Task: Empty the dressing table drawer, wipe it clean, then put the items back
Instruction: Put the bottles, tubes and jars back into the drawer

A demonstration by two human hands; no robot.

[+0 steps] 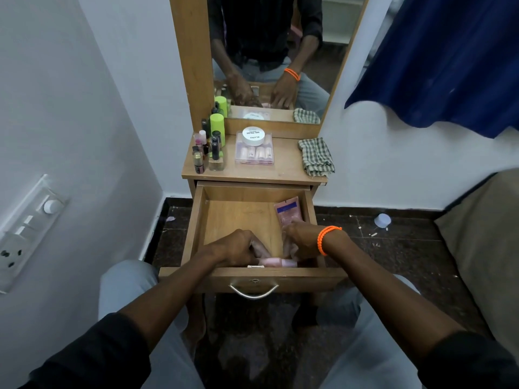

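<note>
The wooden drawer (241, 217) of the dressing table is pulled open in front of me. A pink bottle (276, 262) lies crosswise against the drawer's front wall. My left hand (238, 248) reaches in from the left, its fingers curled down onto the bottle's left end. From the right, my right hand (302, 240), with orange bands on the wrist, curls its fingers over the bottle's right end. A pink tube with a purple label (288, 213) lies along the drawer's right wall, just beyond my right hand. The rest of the drawer floor is bare wood.
On the tabletop (283, 171) stand several small bottles (209, 148) at the left. A clear box of pink items with a white jar (254, 136) on it sits mid-table. A checked cloth (316, 157) lies at the right. A mirror (269, 51) rises behind. White wall left, cushion right.
</note>
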